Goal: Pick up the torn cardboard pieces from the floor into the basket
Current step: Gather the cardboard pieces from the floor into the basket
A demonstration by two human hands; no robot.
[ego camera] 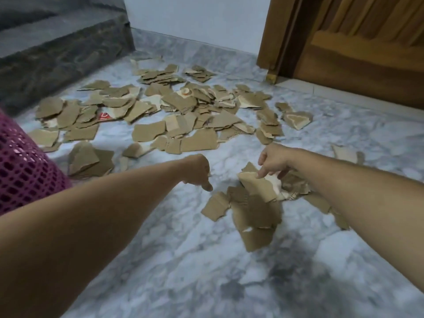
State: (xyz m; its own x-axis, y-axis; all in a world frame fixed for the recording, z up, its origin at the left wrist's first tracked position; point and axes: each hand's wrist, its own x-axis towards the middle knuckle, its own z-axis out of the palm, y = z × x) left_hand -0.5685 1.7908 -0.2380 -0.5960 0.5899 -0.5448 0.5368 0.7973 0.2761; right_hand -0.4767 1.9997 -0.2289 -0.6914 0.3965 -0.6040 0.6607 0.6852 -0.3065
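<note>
While both arms reached out over the marble floor (160, 260), the right hand (274, 160) pinched a torn cardboard piece (258, 185) atop a small near heap (254, 214). Left hand (199, 172), just left of that heap, hung with fingers curled, holding nothing. Beyond the heap lay the main scatter of cardboard pieces (174, 111). Pink mesh basket (23, 171) stood far left of the heap.

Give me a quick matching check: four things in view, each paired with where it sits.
1. pink mesh basket
2. wooden door
3. right hand
4. grey step

A. far left, behind the scraps
B. left edge, beside the left arm
C. far right
D. over the nearest cardboard pile

Pairs: 1-B, 2-C, 3-D, 4-A
</note>
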